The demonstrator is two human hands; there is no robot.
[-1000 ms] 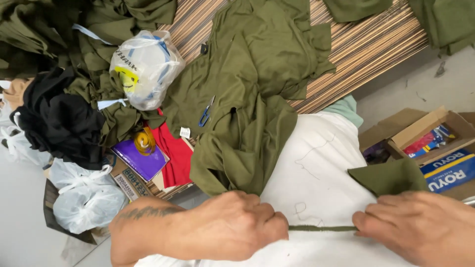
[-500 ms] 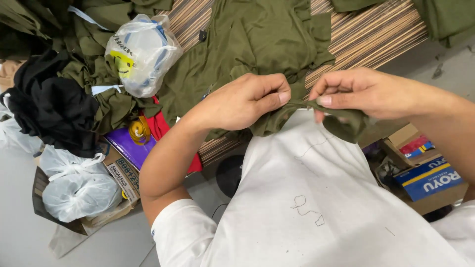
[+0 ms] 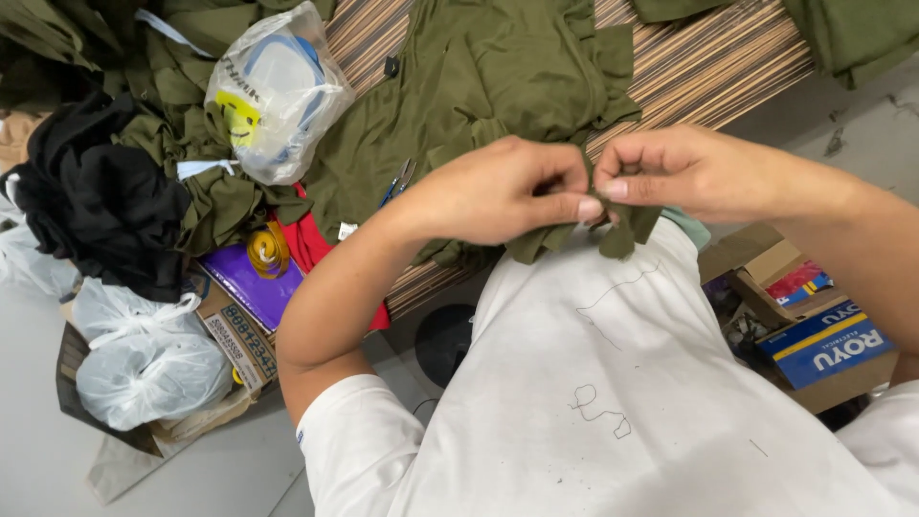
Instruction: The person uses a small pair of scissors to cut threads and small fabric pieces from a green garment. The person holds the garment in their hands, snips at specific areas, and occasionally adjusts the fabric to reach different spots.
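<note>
- Head view, looking straight down: both hands meet close in front of the white shirt (image 3: 613,402) of the person wearing the camera.
- Left hand (image 3: 503,191) is curled nearly shut, thumb and forefinger pinching a small olive fabric piece (image 3: 617,230).
- Right hand (image 3: 684,172) is closed the same way, fingertips pinched on that same scrap, almost touching the left hand's thumb.
- The olive fabric piece hangs between the two hands, its ends dangling just over the shirt front, at the near edge of the counter.
- Beyond the hands, a large olive garment (image 3: 498,77) lies spread over the striped counter (image 3: 708,67).
- A small pair of blue-handled snips (image 3: 395,182) rests on that garment, just left of the left wrist.
- Further left, a clear plastic bag (image 3: 273,91) with a yellow and white item inside sits on more olive cloth.
- Black cloth (image 3: 100,206) is heaped at the left, with white tied bags (image 3: 144,359) below it.
- A cardboard box (image 3: 823,345) stands on the floor, lower right.
</note>
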